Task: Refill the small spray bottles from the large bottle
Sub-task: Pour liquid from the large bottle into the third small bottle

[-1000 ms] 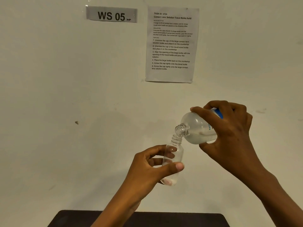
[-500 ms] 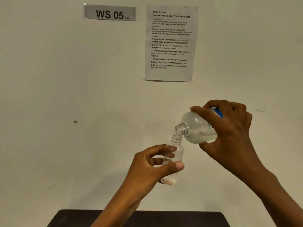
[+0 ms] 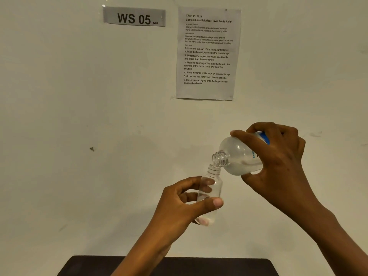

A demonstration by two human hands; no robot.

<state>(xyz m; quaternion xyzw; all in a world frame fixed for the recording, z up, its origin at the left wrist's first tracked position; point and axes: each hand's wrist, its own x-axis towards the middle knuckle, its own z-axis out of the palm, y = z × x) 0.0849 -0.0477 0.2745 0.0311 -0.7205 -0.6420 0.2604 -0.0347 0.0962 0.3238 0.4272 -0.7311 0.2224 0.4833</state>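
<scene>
Desk (image 3: pixel 219 267): dark, matte top. I get only a strip of it along the bottom edge of the head view. Back corners rounded, pale wall behind it. A forearm crosses in front of its left part, hiding some surface.

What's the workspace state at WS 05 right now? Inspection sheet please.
Surface: dark tabletop, only its far edge in view.
Job's things: small bottle near upright, uncapped; large bottle tilted, uncapped, mouth at the small bottle's neck.
Clutter: nothing seen.
Grippers: left hand grips the small bottle; right hand grips the large bottle.
Cables: nothing seen.
Surroundings: pale wall, WS 05 sign, instruction sheet.
</scene>
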